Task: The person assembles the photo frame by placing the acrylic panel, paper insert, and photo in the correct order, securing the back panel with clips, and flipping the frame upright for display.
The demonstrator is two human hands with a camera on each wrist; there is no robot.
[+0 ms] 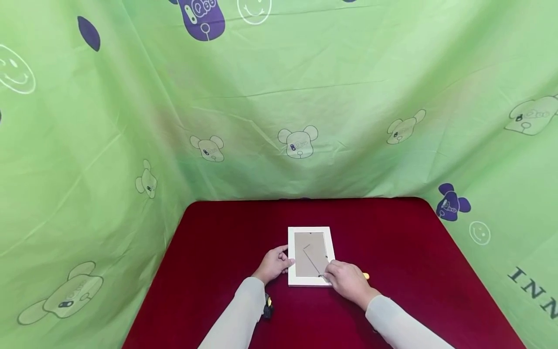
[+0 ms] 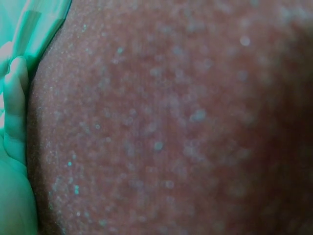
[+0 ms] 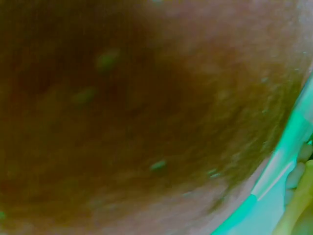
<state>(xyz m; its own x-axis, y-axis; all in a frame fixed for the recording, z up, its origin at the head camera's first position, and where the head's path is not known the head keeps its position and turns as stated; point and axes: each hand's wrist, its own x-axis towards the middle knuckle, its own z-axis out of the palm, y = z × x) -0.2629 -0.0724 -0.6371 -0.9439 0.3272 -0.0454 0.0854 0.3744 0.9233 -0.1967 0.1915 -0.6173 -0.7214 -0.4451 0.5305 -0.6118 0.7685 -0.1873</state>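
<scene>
A white picture frame (image 1: 309,280) lies back side up on the red table, its grey-brown backing board (image 1: 310,252) showing. A bent dark line runs across the board, and small dark tabs sit at its edges. My left hand (image 1: 275,263) grips the frame's left side, thumb on the rim. At the lower right corner, my right hand (image 1: 346,279) holds what looks like a screwdriver with a yellow handle (image 1: 366,276). Its metal end meets the board's lower right corner; the hand hides most of it. Both wrist views are blurred and mostly show tablecloth.
The dark red tablecloth (image 1: 244,223) covers the table. Green printed fabric (image 1: 296,97) hangs behind it and at both sides. A small black and yellow object (image 1: 268,307) is beside the left sleeve.
</scene>
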